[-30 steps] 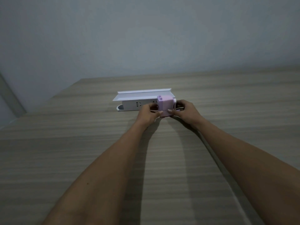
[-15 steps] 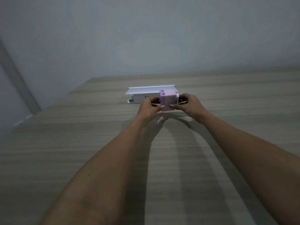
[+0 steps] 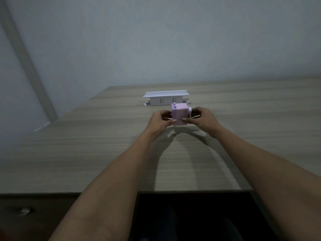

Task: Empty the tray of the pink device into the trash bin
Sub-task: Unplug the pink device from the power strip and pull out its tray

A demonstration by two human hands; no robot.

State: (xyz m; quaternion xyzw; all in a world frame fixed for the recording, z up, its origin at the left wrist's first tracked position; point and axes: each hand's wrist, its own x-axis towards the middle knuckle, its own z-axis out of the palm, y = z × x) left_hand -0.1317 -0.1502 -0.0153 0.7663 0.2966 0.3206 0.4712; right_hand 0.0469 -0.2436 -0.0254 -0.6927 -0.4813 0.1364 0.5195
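A: Where is the pink device point(image 3: 179, 115) at this moment?

B: It is between both hands, a little above the surface point(image 3: 86, 153), and it casts a shadow below. The left hand point(image 3: 162, 120) holds its side at 9 o'clock, the right hand point(image 3: 202, 119) holds the side at 3 o'clock, where a small pale handle sticks out. The fingers of both hands are closed on the device, with one thumb of each hand on the front face.

A: And the tray?

B: I cannot tell where the tray sits in the body; no drawer is pulled out yet, I think. The trash bin is not in view.

A: What can go wrong from here?

B: I judge that the device is light and smooth, so a pinch only at the edges may let it rotate or slip. If the tray opens over the surface, the contents can spill there instead of in the bin. Also the white power strip point(image 3: 165, 100) stands close at 12 o'clock from the device; a push forward could knock it.
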